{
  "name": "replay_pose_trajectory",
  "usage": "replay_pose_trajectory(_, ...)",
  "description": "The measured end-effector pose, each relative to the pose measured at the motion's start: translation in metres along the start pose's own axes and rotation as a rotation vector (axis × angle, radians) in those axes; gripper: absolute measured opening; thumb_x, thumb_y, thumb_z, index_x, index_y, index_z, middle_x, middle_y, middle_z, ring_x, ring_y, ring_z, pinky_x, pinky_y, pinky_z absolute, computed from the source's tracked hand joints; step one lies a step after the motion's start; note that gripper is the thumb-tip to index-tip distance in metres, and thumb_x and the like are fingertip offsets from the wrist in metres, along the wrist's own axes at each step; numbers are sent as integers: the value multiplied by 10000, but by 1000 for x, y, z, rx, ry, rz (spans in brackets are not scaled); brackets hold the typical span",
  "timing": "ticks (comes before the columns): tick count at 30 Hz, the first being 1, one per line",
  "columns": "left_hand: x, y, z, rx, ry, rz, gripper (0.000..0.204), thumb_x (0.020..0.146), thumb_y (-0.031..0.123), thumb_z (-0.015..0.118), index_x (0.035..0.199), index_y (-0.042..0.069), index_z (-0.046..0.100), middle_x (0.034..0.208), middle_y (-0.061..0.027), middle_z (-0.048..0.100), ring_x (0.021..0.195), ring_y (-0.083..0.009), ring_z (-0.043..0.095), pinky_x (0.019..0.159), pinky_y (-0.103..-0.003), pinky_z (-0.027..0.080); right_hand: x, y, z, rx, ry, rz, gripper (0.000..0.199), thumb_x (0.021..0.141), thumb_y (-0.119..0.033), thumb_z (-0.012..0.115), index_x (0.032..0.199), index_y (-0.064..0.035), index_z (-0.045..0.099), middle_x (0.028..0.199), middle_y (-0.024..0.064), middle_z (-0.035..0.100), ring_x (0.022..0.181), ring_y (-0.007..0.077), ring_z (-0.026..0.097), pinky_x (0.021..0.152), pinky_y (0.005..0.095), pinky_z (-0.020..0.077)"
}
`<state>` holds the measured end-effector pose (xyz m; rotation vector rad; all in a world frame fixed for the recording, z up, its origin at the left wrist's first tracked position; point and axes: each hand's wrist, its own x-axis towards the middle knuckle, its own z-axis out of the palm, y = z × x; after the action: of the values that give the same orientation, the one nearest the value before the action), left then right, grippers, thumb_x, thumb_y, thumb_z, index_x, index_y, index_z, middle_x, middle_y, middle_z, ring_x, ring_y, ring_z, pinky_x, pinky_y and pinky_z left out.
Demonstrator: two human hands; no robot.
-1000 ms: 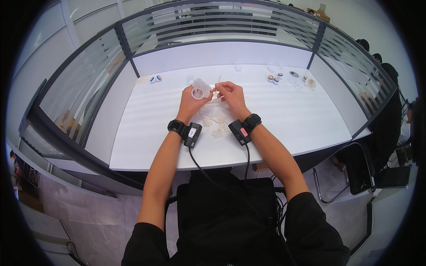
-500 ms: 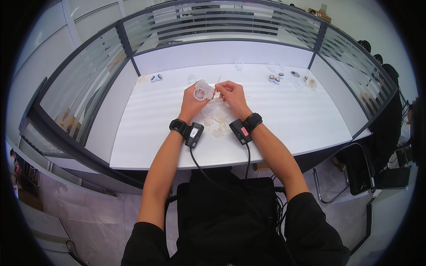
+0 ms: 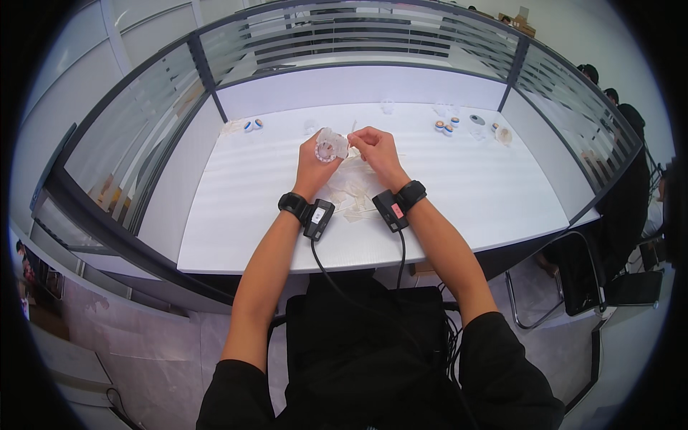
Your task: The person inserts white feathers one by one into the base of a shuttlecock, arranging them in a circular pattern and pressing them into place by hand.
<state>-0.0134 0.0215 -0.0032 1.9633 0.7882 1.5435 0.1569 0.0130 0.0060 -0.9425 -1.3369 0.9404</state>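
Observation:
My left hand (image 3: 312, 168) is wrapped round a clear, ribbed plastic cup (image 3: 326, 152), its open mouth facing up toward me. A crumpled, translucent whitish piece (image 3: 334, 137) covers part of the rim. Beside it, my right hand (image 3: 380, 154) is closed in a pinch near the cup's right side. A thin pale stick (image 3: 353, 125) shows just above those fingertips; its lower end is hidden by the fingers. Beneath both hands, a loose heap of off-white, film-like scraps (image 3: 356, 201) lies on the white table (image 3: 251, 215).
Small round orange, white and blue pieces sit at the far left (image 3: 253, 125) and far right (image 3: 444, 127). Near the latter are a grey oval piece (image 3: 476, 120), clear plastic pieces (image 3: 446, 110) and a round cream-coloured item (image 3: 504, 135). Low partition walls (image 3: 358, 87) enclose the table.
My left hand and the cup have shifted slightly right, and the cup's mouth is turned a little. My right fingertips are now closer to its rim.

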Motion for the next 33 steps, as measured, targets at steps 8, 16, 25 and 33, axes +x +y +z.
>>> replay_pose_trajectory(8, 0, 1, 3, -33, 53, 1, 160, 863, 90, 776, 962, 5, 684, 859, -26, 691, 791, -88, 641, 715, -252, 518, 0, 1, 0, 33, -17, 42, 156, 928, -166, 717, 938, -11, 724, 784, 16, 716, 627, 37, 522, 572, 231, 389)
replay_pose_trajectory(16, 0, 2, 3, -19, 68, -11, 159, 861, 92, 775, 963, 7, 687, 855, -27, 700, 790, -92, 651, 721, -256, 522, 0, -2, 1, 42, -49, 56, 145, 952, -158, 695, 955, -14, 710, 823, 16, 715, 634, 49, 482, 577, 226, 378)
replay_pose_trajectory(25, 6, -14, -3, 123, 254, 42, 140, 872, 135, 766, 920, 26, 695, 866, -43, 711, 824, -111, 661, 737, -297, 528, -8, 0, 2, 6, -116, 43, 149, 957, -152, 689, 966, -5, 708, 836, 24, 714, 658, 53, 509, 598, 220, 407)
replay_pose_trajectory(33, 13, -24, -27, 73, 375, -69, 194, 883, 182, 772, 940, 16, 691, 847, -13, 686, 763, -113, 623, 705, -293, 491, -9, -1, 6, 133, -81, 14, 149, 957, -159, 675, 969, -11, 688, 850, 41, 731, 641, 57, 534, 577, 222, 433)
